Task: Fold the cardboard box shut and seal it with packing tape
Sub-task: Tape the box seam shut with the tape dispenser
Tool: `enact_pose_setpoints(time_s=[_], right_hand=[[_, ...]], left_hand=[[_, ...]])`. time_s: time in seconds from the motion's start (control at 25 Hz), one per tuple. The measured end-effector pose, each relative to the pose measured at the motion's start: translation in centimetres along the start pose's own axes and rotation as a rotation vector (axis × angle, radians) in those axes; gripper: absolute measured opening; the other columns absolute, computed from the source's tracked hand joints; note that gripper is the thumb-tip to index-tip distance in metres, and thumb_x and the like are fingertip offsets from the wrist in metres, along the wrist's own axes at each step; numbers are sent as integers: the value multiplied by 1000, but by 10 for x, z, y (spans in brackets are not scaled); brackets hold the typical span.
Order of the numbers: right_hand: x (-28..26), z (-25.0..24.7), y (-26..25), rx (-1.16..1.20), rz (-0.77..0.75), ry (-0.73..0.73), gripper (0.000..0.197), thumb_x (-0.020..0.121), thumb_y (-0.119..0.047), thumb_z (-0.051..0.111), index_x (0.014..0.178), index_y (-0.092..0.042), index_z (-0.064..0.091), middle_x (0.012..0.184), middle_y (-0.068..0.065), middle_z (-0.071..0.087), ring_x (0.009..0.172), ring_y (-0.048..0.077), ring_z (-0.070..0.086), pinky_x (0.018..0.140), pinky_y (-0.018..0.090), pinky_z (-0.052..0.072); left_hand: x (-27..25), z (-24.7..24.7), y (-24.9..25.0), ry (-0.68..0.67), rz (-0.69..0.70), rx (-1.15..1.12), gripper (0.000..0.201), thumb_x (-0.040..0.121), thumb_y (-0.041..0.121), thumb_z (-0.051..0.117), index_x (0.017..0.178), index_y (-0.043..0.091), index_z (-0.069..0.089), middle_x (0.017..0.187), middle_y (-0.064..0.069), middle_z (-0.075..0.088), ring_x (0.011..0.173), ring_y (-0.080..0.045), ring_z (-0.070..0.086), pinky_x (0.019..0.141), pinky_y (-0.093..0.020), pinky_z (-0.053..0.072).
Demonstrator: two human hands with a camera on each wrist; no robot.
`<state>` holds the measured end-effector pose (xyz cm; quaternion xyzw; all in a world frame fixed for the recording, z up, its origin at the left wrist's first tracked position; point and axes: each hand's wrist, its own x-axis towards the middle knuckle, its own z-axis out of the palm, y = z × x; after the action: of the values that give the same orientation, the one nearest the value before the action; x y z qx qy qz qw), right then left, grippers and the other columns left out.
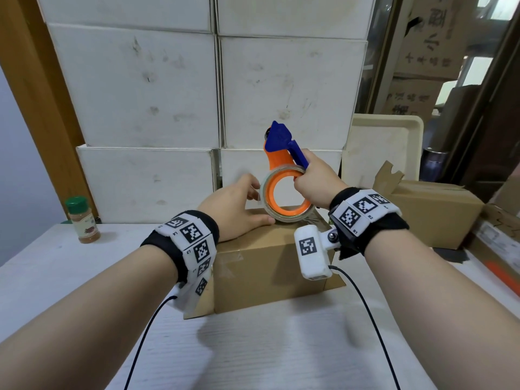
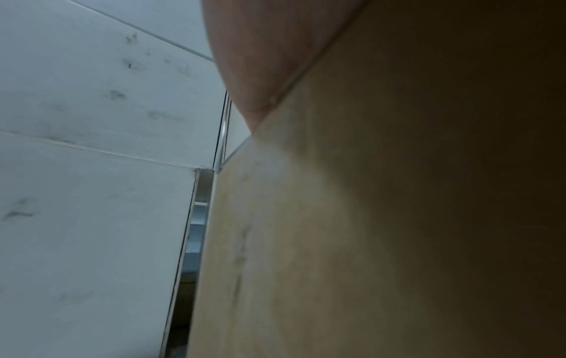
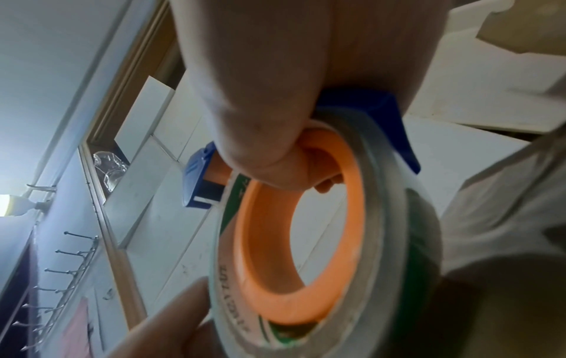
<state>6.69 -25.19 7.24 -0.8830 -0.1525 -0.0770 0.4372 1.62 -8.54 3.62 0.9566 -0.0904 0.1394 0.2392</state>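
Note:
A brown cardboard box (image 1: pixel 270 266) with its top flaps folded down sits mid-table; its side fills the left wrist view (image 2: pixel 367 218). My right hand (image 1: pixel 312 178) grips an orange and blue tape dispenser (image 1: pixel 281 153) just above the box's far top edge, fingers curled through its orange ring (image 3: pixel 266 278). The clear tape roll (image 1: pixel 285 219) hangs at the box top. My left hand (image 1: pixel 236 206) lies on the box top, thumb stretched under the roll. A left fingertip (image 3: pixel 171 322) touches the roll's side (image 3: pixel 398 242). Whether it holds the tape end is hidden.
Stacked white boxes (image 1: pixel 146 88) wall off the back. A green-capped spice jar (image 1: pixel 83 220) stands at the left. Another cardboard box (image 1: pixel 433 212) and a cream tray (image 1: pixel 385 144) sit at the right. The white table (image 1: pixel 253 347) spreads in front, crossed by wrist cables.

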Motion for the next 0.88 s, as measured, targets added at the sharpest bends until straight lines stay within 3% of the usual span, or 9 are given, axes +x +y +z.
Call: enact_pose_setpoints(time_s=[0.16,0.48,0.6,0.72,0.8,0.88], right_hand=[[1,0,-1,-14,-1,-13,55,87,8,43,134,-19,40,76,-6,49,62,11,49,51,19,37],[1,4,-3,-15,-3,-22,55,87,8,44,135,-19,39,78,-6,49,64,11,50,52,19,39],[1,5,-3,-31,-9,-27,54,88,7,45,135,-19,39,78,-6,49,65,11,50,53,20,40],[1,5,-3,-50,-15,-26,54,87,7,45,135,-19,39,78,-6,48,65,11,50,53,20,39],[-2,3,-5,-62,-17,-29,54,87,7,45,134,-19,39,78,-6,48,64,11,49,52,19,38],[-6,1,-9,-87,-48,-45,54,86,8,44,133,-19,40,79,-3,50,65,14,51,52,20,39]], left_hand=[[1,-5,-5,67,44,27,60,72,47,75,119,23,48,122,8,58,108,-6,53,93,-24,43],[2,-9,-14,82,79,70,52,79,45,70,122,23,52,124,6,59,115,-10,54,94,-23,41],[2,-13,-15,114,100,63,34,89,34,61,121,22,55,122,7,61,113,-10,56,94,-20,39],[2,-15,-13,170,100,8,19,94,21,54,111,17,63,111,6,66,96,-6,56,87,-16,39],[2,-14,-13,171,79,7,14,95,19,52,102,17,64,102,6,66,91,-8,56,83,-19,42],[3,-17,-14,225,3,-43,11,97,16,47,96,17,58,99,4,66,92,-17,61,82,-29,50]])
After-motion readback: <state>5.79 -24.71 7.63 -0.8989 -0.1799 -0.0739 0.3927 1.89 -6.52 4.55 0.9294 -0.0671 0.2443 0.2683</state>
